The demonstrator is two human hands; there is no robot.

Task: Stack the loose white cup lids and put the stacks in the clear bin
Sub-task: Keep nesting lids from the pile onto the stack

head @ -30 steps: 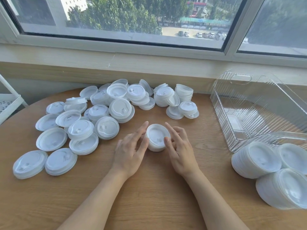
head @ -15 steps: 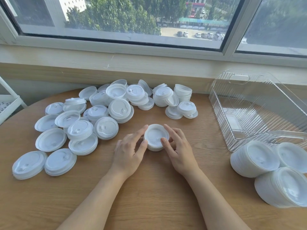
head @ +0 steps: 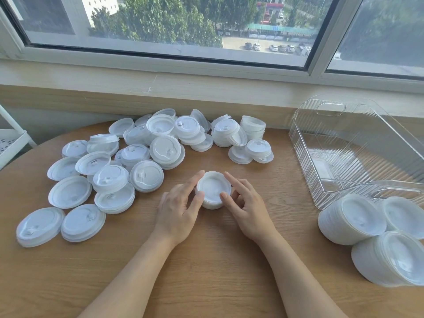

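1. A short lid stack [head: 213, 190] sits on the table [head: 206, 260] at centre, the left hand [head: 180, 208] at 9 o'clock and the right hand [head: 246, 208] at 3 o'clock pinching it.
2. The stack's lower sides are hidden by fingers.
3. The clear bin [head: 358, 152] at 2 o'clock is cut off at the frame edge.

1. A round wooden worktop [head: 206, 267] carries everything.
2. Loose white lids [head: 146, 157] spread across its left and far side.
3. A small lid stack [head: 213, 191] sits mid-table.
4. The clear bin [head: 358, 154] stands right, three tall stacks [head: 351, 219] lying near it.
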